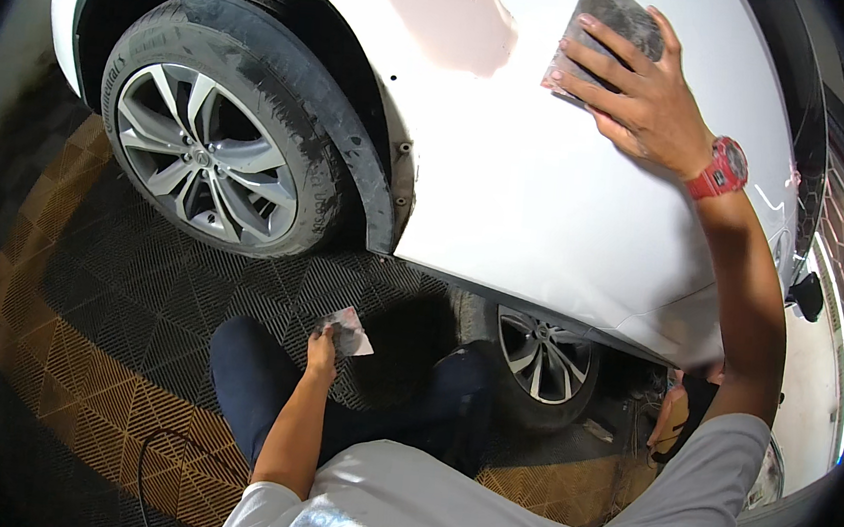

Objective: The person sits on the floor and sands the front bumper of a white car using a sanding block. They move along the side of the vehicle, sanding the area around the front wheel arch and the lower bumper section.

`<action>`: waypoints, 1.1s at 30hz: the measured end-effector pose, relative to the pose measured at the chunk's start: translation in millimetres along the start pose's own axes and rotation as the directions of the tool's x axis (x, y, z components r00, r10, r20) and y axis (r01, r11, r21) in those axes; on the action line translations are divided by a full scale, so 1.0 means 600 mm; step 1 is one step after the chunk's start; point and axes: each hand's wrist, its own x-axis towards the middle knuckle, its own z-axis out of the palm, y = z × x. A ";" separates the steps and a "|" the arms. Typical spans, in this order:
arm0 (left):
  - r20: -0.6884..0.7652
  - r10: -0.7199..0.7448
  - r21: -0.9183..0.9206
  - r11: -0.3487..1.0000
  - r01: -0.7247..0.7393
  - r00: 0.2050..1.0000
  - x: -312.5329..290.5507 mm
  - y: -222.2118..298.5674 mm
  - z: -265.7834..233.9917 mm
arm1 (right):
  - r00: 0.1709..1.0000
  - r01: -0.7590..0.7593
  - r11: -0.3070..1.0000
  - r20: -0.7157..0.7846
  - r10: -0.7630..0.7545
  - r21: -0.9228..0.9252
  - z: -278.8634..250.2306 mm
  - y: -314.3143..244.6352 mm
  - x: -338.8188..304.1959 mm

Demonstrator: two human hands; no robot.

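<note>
My right hand (646,108) lies over a dark grey sanding pad (619,25), with its fingers across the top. A pinkish sheet edge shows under the pad. The pad is against the white car body panel (567,216), at the upper right. A beige patch (463,21) marks the panel to its left. Low over my lap, my left hand (322,353) pinches a small piece of sandpaper (348,333), smudged grey and pale pink. A red watch (723,169) is on my right wrist.
A wheel (206,154) and a loose-looking dark arch trim (352,147) stand at the left. Another wheel (542,359) is under the car's lower edge. Black and tan ribbed tiles (130,268) cover the floor. A thin cable (145,470) lies at lower left.
</note>
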 end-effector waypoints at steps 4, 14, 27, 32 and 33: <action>0.016 -0.017 -0.068 0.998 0.018 1.000 -0.002 0.006 0.015 | 0.997 0.080 0.997 -0.008 -0.080 -0.012 0.007 0.022 0.028; -0.028 0.041 -0.021 0.999 -0.042 0.999 -0.004 0.013 0.024 | 0.985 0.139 0.990 0.102 -0.138 -0.004 -0.010 0.037 0.050; 0.032 0.076 -0.100 0.992 -0.073 0.997 -0.008 0.016 0.031 | 0.970 0.219 0.975 0.096 -0.223 0.046 -0.030 0.039 0.110; -0.033 0.042 -0.026 0.999 -0.043 0.999 -0.019 0.022 0.041 | 0.968 0.197 0.980 0.150 -0.201 0.043 -0.025 0.055 0.079; -0.029 0.025 -0.032 0.999 -0.026 0.999 -0.035 0.031 0.046 | 0.963 0.199 0.979 0.177 -0.202 0.036 -0.030 0.056 0.069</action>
